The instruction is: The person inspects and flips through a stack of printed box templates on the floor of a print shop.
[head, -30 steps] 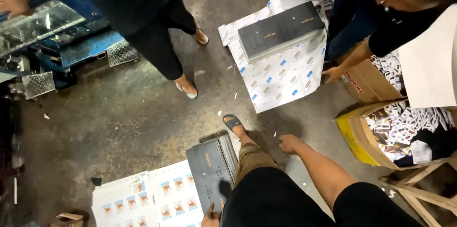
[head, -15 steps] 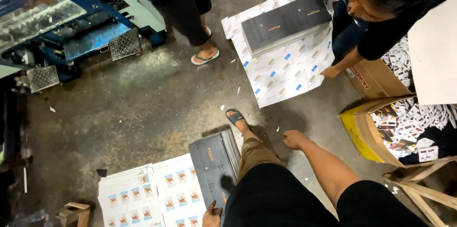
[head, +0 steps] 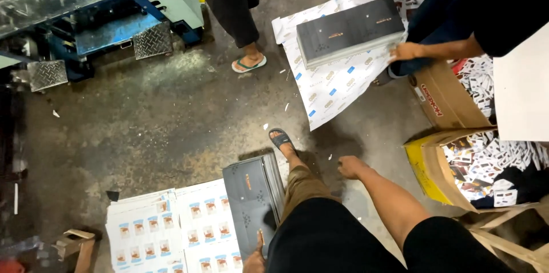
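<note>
The person's left hand rests with its fingers laid flat on the near end of a dark stack of sheets on the floor, touching rather than clasping it; the stack's long axis runs straight away from the hand toward the sandalled foot. The right hand is out of view, so its state cannot be told. Printed white sheets lie just left of the stack, the person's own leg crowds its right edge, and a co-worker's hand touches another dark stack well apart.
</note>
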